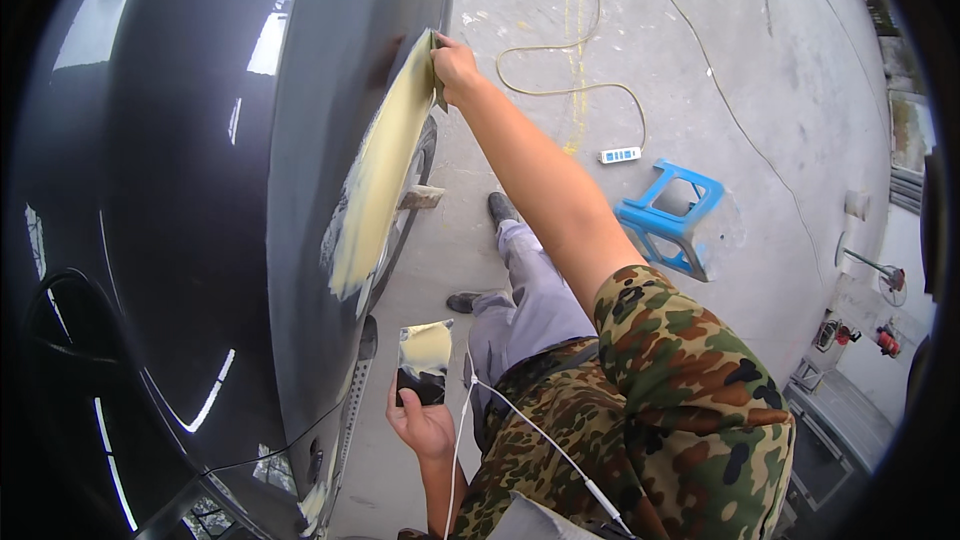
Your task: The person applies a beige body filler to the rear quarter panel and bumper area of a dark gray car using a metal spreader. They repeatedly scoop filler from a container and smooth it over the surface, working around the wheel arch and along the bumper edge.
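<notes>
Head view: the right hand [455, 68] reaches out, its grip pinching a spreader [437, 65] against the yellow filler patch [380, 175] on the dark car panel [320, 90]. The left hand [425, 425] (held low by the waist) clasps a filler-smeared board [425, 362]. A blue stool [672, 215] stands on the concrete floor [760, 80].

I see a blue plastic stool [672, 217] tipped on the grey concrete floor [760, 70], a white power strip [619, 155] just beyond it trailing a looping pale cable [560, 90].
</notes>
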Demonstrator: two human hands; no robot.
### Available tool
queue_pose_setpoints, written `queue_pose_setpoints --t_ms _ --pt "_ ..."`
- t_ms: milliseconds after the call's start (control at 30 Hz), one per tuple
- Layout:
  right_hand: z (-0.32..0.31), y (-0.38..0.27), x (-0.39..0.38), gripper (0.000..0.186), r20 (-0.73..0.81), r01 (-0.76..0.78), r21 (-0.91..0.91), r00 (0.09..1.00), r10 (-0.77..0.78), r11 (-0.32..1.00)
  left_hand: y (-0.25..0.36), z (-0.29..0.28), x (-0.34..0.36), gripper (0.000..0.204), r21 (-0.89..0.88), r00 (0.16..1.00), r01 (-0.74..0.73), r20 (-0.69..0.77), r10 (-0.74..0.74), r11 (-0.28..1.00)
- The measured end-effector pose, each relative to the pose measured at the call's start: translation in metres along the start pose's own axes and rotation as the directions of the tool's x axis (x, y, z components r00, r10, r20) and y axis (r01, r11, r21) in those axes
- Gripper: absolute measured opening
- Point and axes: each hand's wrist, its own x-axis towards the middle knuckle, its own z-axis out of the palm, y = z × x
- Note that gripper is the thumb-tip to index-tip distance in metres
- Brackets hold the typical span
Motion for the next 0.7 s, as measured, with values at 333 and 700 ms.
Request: queue_pose_setpoints --t_ms 333,700 --pt "0.020 0.013 -0.124 0.050 0.040 0.313 0.026 0.949 -0.314 0.949 0.000 -0.054 -0.022 0.045 -0.028 0.999 0.026 0.029 -0.025 0.999" --pt "0.053 0.113 -0.290 0.045 0.064 0.726 -0.144 0.685 -0.726 0.672 -0.001 -0.148 -0.068 0.044 -0.011 0.996 0.028 0.080 -0.027 1.000"
